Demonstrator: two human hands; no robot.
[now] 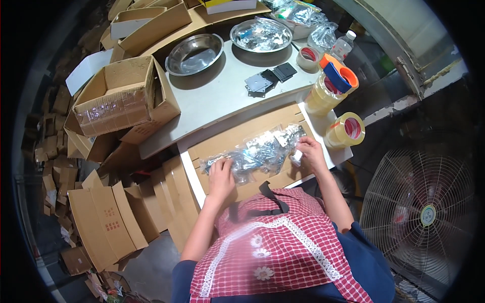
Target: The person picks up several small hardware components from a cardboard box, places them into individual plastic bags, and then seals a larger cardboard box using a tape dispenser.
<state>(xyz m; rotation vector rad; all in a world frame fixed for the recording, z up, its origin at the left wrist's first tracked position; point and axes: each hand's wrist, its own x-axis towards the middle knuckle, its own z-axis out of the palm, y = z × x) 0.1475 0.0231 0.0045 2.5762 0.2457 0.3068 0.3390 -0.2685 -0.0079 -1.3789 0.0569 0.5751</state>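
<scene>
A row of clear plastic bags of small metal hardware (257, 153) lies across a flat cardboard sheet (252, 191) in front of me. My left hand (221, 178) is at the left end of the row, its fingers bent and closed on the edge of a bag. At the right end, my right hand (311, 154) is closed, thumb and fingers pinching a small clear-and-white plastic packet (296, 157). Bluish screws and shiny metal pieces show through the film. Individual bags overlap, and their borders are hard to make out.
Beyond are an open carton (116, 108), a steel bowl (194, 59), another bowl with bagged parts (261, 38), and dark square plates (270, 80). Tape rolls (346, 130), an orange-and-blue tape dispenser (339, 74) and a bottle (343, 46) stand right. A large fan (424, 214) is nearby.
</scene>
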